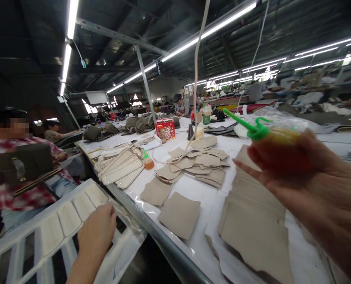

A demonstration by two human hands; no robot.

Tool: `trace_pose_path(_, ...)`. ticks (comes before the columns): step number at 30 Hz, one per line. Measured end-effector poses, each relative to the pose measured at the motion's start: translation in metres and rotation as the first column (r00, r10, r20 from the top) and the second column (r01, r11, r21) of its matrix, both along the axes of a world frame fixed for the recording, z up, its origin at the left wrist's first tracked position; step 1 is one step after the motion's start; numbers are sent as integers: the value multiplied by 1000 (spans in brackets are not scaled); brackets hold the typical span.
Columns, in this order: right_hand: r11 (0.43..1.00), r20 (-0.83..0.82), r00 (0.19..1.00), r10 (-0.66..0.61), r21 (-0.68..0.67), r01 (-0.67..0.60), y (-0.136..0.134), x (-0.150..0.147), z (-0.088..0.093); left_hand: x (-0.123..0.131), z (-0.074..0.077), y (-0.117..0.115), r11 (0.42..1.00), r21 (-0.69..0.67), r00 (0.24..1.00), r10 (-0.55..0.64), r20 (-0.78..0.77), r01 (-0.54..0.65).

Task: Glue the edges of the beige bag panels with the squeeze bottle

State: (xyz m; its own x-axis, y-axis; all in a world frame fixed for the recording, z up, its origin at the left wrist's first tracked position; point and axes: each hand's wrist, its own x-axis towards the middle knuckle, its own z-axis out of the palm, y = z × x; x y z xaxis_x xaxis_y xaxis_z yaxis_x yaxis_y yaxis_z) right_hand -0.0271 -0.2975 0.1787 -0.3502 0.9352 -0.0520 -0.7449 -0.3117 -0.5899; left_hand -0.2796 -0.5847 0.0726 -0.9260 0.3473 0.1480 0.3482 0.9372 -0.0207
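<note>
My right hand (305, 189) is raised over the table and wrapped around a glue bottle (281, 146). The bottle is tilted almost flat, with orange-amber liquid inside and a long green nozzle pointing up and left. My left hand (97, 228) is closed above a white slatted rack (71, 189) at lower left; its fingertips are hidden, so what they hold cannot be made out. Several off-white strap-shaped pieces (70, 217) lie across the rack near that hand. Below my right hand, large beige sheets (252, 232) lie in overlapping rows.
On the white table, beige cut pieces (179, 215) lie scattered beside a pile of cream straps (123, 163). A second green-tipped bottle (148, 162) stands there, with a red box (165, 129) behind. A cable (196, 71) hangs down. At left sits a co-worker in a checked shirt (18, 193).
</note>
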Motion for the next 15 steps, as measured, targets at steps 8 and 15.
trace_pose_path(8, 989, 88, 992, 87, -129, -75, -12, -2, -23, 63, -14, 95, 764, 427, 741, -617, 265, 484)
trace_pose_path(15, 964, 89, 986, 144, -235, -120, -27, 4, -17, 85, -50, 150, 796, 187, 732, -603, 315, 575)
